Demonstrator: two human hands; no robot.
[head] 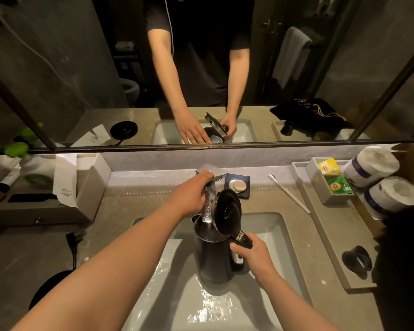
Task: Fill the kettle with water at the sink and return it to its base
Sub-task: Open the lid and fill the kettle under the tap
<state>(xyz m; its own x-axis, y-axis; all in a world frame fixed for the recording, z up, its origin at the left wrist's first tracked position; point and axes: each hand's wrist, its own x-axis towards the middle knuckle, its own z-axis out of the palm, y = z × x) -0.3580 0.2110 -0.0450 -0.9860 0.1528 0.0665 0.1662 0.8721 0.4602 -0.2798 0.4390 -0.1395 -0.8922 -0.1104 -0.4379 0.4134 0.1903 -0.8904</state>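
A dark kettle [213, 256] stands upright in the white sink [273, 235] with its lid [227, 212] flipped up. Water runs from the chrome tap [209, 209] into its open mouth. My right hand [251, 255] grips the kettle's handle. My left hand [189, 195] rests on the tap lever [215, 174]. The round black kettle base [47, 286] lies on the counter at the lower left, partly hidden by my left forearm, with its cord and plug [72, 244] behind it.
A soap dish [237, 186] sits behind the tap and a toothbrush [289, 193] lies right of it. A tray [332, 232] on the right holds tea bags [330, 166], toilet rolls [373, 166] and a black ring [356, 261]. A grey box [91, 182] stands left. A mirror [58, 68] spans the wall.
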